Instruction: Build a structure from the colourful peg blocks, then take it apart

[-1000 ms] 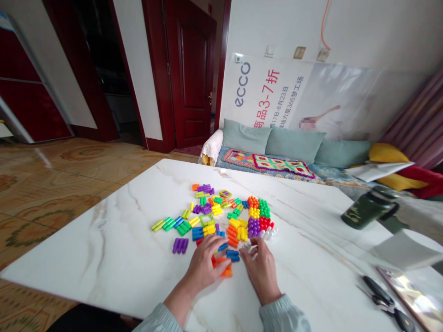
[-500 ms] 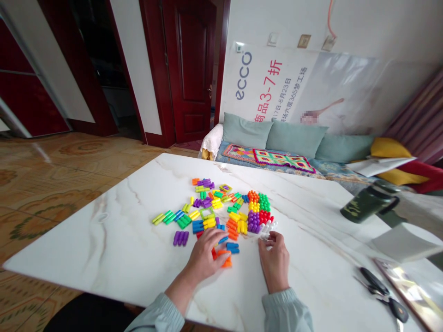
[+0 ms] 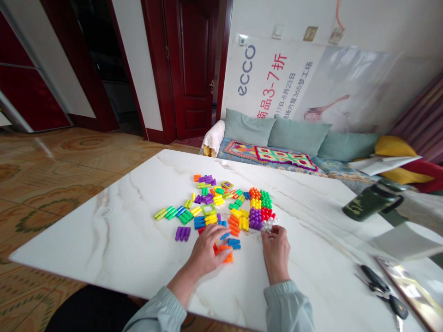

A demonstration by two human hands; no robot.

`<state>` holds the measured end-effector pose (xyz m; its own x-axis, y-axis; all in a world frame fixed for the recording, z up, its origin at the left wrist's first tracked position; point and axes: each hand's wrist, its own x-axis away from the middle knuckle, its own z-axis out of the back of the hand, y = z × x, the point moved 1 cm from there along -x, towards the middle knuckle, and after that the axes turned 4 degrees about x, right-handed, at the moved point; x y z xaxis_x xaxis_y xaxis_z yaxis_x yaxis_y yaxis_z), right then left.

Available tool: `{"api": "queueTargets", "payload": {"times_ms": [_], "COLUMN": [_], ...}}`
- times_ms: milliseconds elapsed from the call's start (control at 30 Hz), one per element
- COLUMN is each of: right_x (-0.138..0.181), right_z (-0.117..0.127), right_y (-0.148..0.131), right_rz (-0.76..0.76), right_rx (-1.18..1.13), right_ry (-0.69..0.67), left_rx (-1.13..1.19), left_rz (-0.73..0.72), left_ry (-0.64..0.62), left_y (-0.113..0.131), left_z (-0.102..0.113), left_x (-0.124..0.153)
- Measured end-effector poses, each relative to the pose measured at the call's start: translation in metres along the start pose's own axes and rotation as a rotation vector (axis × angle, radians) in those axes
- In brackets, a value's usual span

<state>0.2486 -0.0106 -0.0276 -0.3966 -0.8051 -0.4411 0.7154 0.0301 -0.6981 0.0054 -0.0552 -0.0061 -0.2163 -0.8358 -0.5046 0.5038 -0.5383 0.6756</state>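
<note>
My left hand (image 3: 206, 249) hovers or rests over the near pieces, fingers curved and apart. Its thumb is close to an orange plastic block (image 3: 226, 254), and a blue block (image 3: 234, 243) lies just right of it. My right hand (image 3: 277, 251) has its fingers pinched at the near end of a cluster of white knobbed blocks (image 3: 269, 224); the fingertips partly hide what they hold. Against the white cluster stand groups of purple (image 3: 255, 219), red (image 3: 266, 214), yellow, green and orange knobbed pieces. Loose coloured blocks (image 3: 209, 210) spread to the left, some behind my left hand.
Everything lies on a white marbled table (image 3: 121, 235). On the right are a dark green mug (image 3: 372, 201), keys (image 3: 380, 288), a white paper-like item (image 3: 406, 242) and a shiny flat object (image 3: 411, 290). A cushioned sofa (image 3: 301, 133) stands behind the table.
My right hand has moved slightly forward, its fingertips now against the white cluster. My left hand stays nearly in place. The view has shifted a little.
</note>
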Motion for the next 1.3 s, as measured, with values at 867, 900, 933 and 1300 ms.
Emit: {"api": "queueTargets", "payload": {"times_ms": [867,900,933,1300], "right_x": [0.056,0.056,0.055,0.036], "right_z": [-0.025,-0.029,-0.033,-0.051], "right_y": [-0.056,-0.056,-0.056,-0.075], "right_rz": [0.812,0.811,0.806,0.765], "right_rx": [0.064,0.064,0.059,-0.086], "right_ry": [-0.476,-0.497,-0.516,-0.443], "left_rx": [-0.42,-0.403,-0.387,-0.364], "left_rz": [0.521,0.497,0.468,0.126], "left_ry": [-0.27,-0.278,-0.282,-0.139], "left_y": [-0.012,-0.014,-0.016,-0.036], "left_z": [0.059,0.056,0.053,0.047], "left_x": [0.026,0.024,0.023,-0.012]}}
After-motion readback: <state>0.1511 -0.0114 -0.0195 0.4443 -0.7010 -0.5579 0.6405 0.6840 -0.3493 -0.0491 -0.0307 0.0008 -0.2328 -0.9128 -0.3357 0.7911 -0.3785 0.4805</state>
